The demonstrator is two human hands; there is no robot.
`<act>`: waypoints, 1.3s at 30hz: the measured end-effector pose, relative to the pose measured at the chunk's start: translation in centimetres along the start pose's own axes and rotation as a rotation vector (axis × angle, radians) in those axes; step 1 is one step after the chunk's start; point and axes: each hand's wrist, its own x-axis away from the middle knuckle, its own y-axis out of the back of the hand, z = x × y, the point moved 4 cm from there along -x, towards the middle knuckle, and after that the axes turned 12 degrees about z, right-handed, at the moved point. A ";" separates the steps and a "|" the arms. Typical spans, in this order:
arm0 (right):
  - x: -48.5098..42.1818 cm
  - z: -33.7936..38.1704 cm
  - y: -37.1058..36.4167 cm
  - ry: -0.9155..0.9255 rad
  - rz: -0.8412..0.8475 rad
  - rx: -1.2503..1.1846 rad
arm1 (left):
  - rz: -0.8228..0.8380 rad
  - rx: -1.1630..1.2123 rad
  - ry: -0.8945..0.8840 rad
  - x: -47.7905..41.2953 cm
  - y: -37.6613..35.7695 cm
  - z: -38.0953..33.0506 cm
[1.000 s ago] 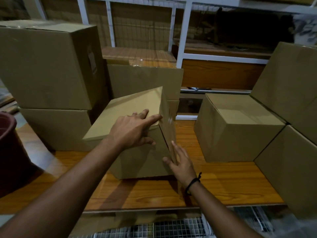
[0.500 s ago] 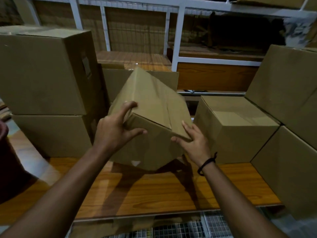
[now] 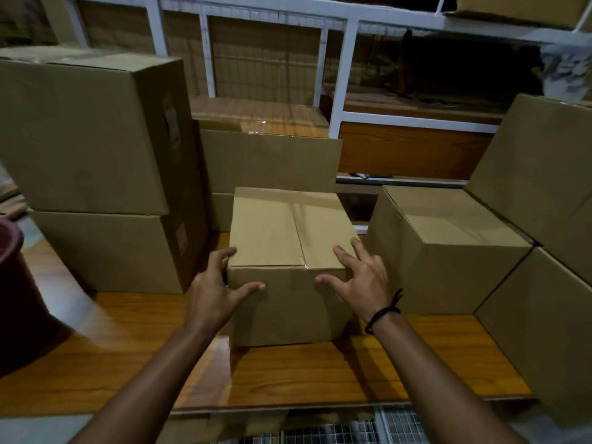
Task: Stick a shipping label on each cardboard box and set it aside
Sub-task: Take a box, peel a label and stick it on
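Loosely, hands (image 3: 213,293) (image 3: 365,280) at box (image 3: 272,229) front corners.

The left forearm (image 3: 144,379) runs from the bottom edge at 7 o'clock up toward 1 o'clock. The right forearm (image 3: 442,373) runs from 5 o'clock up toward 11 o'clock. The left hand (image 3: 213,294) is splayed, its fingers (image 3: 224,254) reaching to 1 o'clock and its thumb (image 3: 250,288) stretched to 3 o'clock. The right hand (image 3: 362,280) mirrors it, fingers fanned straight toward 11 o'clock and thumb pointing to 9 o'clock. Both hands touch the cardboard box (image 3: 288,225). A black cord (image 3: 384,310) circles the right wrist.
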 end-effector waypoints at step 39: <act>1.8 -2.9 -5.9 -0.022 0.265 -0.573 | 0.146 -0.481 -0.195 -0.7 2.8 -3.0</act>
